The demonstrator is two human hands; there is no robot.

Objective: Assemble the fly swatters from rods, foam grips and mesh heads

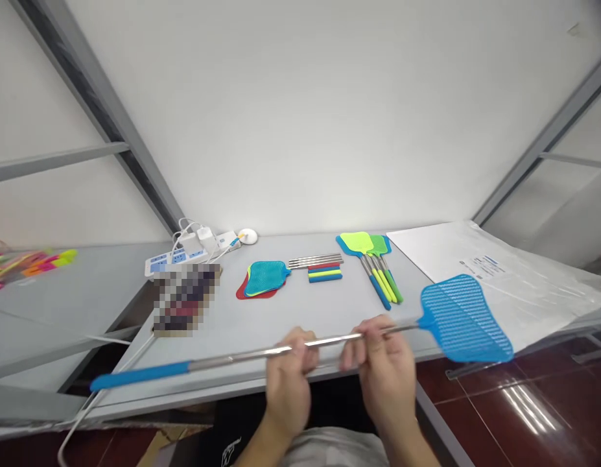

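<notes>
A grey table (242, 324) is set against a white wall (329, 117), a power strip (181, 261) at its far left corner. Print on a plastic-covered sheet (533, 285) at the right edge is unreadable; one patch (185, 298) is pixelated. A blue fly swatter (460, 318) is gripped by its steel shaft (242, 355) above the near edge, in the closed left hand (288, 383) and right hand (382, 370).

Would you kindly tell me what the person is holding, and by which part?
The left hand and right hand hold a blue plastic mesh fly swatter by its steel shaft, between the blue handle and head.
</notes>
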